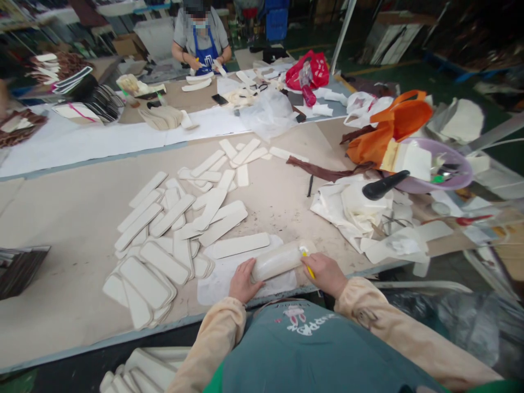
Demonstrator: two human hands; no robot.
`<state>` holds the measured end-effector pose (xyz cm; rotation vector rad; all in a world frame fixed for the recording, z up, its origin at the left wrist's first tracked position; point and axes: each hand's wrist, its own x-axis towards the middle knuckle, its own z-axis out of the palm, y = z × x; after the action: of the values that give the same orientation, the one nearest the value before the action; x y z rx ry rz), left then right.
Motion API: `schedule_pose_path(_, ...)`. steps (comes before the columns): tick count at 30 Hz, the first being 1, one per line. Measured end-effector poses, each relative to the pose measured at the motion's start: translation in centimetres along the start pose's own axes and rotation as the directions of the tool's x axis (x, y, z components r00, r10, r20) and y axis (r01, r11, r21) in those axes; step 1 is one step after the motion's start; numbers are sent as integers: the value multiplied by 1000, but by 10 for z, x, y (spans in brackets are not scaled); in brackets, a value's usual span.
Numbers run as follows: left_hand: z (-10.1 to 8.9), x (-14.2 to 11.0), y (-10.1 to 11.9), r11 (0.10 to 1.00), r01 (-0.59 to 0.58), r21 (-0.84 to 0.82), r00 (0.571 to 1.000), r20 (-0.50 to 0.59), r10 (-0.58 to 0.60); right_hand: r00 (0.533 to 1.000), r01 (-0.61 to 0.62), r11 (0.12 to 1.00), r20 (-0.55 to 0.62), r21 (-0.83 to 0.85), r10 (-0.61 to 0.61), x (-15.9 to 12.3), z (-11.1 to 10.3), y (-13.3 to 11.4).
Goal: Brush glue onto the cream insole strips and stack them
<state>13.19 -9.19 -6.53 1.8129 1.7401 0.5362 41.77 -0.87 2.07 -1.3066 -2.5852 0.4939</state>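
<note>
My left hand [244, 280] grips the left end of a glossy cream strip [278, 261] with rounded ends, its thumb and fingers at the edges. In my right hand [327, 273] is a small yellow-handled brush [308, 265], with white stuff at its tip, touching the strip's right end. Under the strip lies a white sheet [208, 288] at the table's near edge. Another cream strip [242, 245] lies flat just behind it. To the left is a loose heap of similar cream strips [166, 261], overlapping at many angles.
On the right are a white plastic bag [339, 204], a black-handled tool [385, 185], a purple basin [458, 172] and an orange bag [403, 117]. Dark stacked pieces [20, 267] lie far left. A co-worker [202, 46] in a blue apron works across the table. More strips [143, 368] lie below the table edge.
</note>
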Motion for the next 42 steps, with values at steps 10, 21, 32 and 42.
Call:
schedule_pose_path(10, -3, -2, 3, 996, 50, -78, 999, 10, -49, 953, -300, 597, 203, 744, 225, 28, 29, -57)
schedule_pose_path(21, 0, -3, 2, 990, 72, -118, 997, -10, -73, 942, -321, 581, 191, 748, 274, 31, 43, -58)
schedule_pose_path(32, 3, 0, 0, 994, 45, -98, 999, -26, -48, 914, -396, 536, 269, 745, 303, 35, 48, -60)
schedule_pose_path(42, 2, 0, 1, 995, 71, -65, 997, -21, -73, 826, -451, 572, 79, 685, 558, 10, 9, 36)
